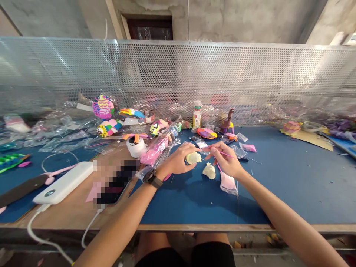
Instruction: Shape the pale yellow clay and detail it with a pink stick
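Note:
My left hand, with a dark watch on its wrist, is closed around a lump of pale yellow clay. My right hand pinches a thin pink stick just right of that lump; its tip near the left fingers is hard to make out. A second pale yellow clay piece lies on the blue table mat between and below the hands. Under my right hand is a clear packet of light pink clay, with a pink strip by its top.
A power bank and a cabled phone lie left. Behind stand a white pot, a bottle and several colourful clay figures, before a perforated metal screen. Plastic bags clutter the back left.

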`<move>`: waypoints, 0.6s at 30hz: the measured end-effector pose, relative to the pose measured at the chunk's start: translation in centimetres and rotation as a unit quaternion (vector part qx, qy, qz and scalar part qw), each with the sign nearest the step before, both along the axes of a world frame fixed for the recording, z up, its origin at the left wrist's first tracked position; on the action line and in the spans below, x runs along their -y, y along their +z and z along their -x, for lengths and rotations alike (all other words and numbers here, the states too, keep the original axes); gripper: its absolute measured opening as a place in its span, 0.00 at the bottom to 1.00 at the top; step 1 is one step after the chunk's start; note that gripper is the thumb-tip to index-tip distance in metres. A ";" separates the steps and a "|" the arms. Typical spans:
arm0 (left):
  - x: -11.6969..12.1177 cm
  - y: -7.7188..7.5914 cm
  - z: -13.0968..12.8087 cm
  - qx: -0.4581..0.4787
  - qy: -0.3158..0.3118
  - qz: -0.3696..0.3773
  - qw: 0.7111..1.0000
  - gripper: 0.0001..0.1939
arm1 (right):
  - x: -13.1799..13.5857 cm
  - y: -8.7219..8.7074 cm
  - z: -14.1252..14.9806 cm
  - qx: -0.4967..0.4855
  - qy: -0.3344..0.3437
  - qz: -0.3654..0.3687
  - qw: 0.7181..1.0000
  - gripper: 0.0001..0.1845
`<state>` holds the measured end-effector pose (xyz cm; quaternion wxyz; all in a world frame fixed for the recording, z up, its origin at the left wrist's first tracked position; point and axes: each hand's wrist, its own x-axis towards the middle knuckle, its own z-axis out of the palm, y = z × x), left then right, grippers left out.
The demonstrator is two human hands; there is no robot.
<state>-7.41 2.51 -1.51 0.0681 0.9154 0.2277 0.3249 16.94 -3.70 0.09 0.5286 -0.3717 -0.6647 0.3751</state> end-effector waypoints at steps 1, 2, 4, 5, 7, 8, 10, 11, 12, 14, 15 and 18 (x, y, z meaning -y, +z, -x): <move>0.0 -0.1 0.0 0.009 0.001 0.009 1.000 0.27 | 0.0 0.0 0.0 -0.006 -0.001 0.001 1.000 0.23; -0.1 -0.2 0.0 0.019 0.000 0.018 1.000 0.25 | 0.0 0.0 0.0 -0.009 -0.002 0.002 1.000 0.23; -0.2 -0.3 -0.1 0.041 -0.007 0.033 0.999 0.20 | 0.0 -0.1 0.1 -0.014 -0.002 0.004 1.000 0.22; -0.2 -0.4 -0.2 0.049 -0.011 0.039 0.998 0.17 | 0.1 -0.1 0.1 -0.012 -0.001 0.006 1.000 0.22; -0.2 -0.5 -0.3 0.057 -0.014 0.048 0.997 0.16 | 0.1 0.0 0.1 -0.004 0.005 0.012 1.000 0.22; -0.2 -0.6 -0.4 0.060 -0.012 0.052 0.997 0.16 | 0.1 0.1 0.1 0.001 0.008 0.015 1.000 0.23; -0.1 -0.6 -0.5 0.061 -0.007 0.064 0.996 0.17 | 0.1 0.2 0.1 0.013 0.014 0.021 1.000 0.23; 0.0 -0.7 -0.6 0.063 -0.006 0.071 0.995 0.17 | 0.0 0.2 0.2 0.017 0.015 0.022 1.000 0.23; 0.1 -0.8 -0.6 0.068 -0.003 0.079 0.995 0.17 | 0.0 0.2 0.2 0.020 0.015 0.022 0.999 0.23; 0.1 -1.0 -0.8 0.077 0.006 0.093 0.993 0.21 | 0.0 0.2 0.2 0.020 0.012 0.019 1.000 0.23; 0.1 -1.1 -0.9 0.080 0.013 0.100 0.992 0.23 | -0.1 0.1 0.2 0.019 0.007 0.015 1.000 0.23; 0.0 -1.4 -1.2 0.088 0.023 0.107 0.990 0.23 | -0.2 0.0 -0.1 0.024 -0.005 -0.004 1.000 0.19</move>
